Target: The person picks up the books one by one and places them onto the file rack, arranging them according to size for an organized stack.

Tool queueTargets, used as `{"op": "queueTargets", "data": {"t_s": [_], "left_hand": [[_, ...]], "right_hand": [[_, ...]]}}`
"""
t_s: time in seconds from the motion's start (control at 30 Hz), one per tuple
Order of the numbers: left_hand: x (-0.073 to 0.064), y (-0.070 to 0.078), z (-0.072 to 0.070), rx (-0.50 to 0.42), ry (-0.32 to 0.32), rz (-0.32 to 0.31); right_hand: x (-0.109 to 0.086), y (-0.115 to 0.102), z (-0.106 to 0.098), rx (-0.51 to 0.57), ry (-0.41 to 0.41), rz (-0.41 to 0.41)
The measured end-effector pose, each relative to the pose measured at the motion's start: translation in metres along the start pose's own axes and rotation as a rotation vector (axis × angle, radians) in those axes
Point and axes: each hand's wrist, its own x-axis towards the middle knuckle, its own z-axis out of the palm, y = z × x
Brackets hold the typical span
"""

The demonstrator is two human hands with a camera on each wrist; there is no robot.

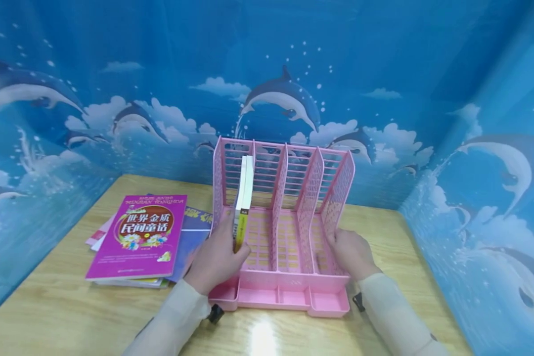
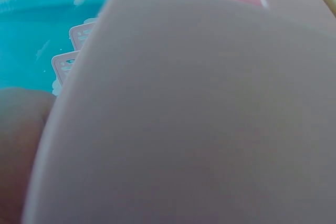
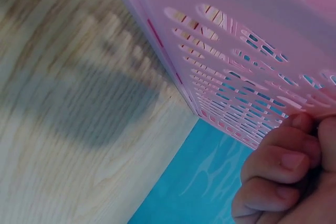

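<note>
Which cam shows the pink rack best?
Head: nearly all of the rack shows, dividers and front trays included. Left wrist: only fragments past a large blurred surface. Right wrist: one slotted side, up close.

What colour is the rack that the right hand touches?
The rack is pink, best seen in the head view.

Rack (image 1: 293, 280) is pink all over. Upright book (image 1: 244, 195): whitish pages, yellow-and-black spine. Magenta book (image 1: 138, 259) has a reddish-brown oval, white lettering, flowers. Sleeves (image 1: 166, 319) are cream, table (image 1: 62, 301) pale wood grain, backdrop (image 1: 169, 34) blue with dolphins.
</note>
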Motion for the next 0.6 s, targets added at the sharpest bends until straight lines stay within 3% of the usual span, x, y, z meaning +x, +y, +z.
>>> {"op": "queueTargets", "data": {"t_s": [0.6], "left_hand": [[-0.0004,0.0018,-0.0032,-0.006,-0.009,-0.005]], "right_hand": [[-0.0021,-0.0026,-0.0007,0.011,0.014,-0.002]]}}
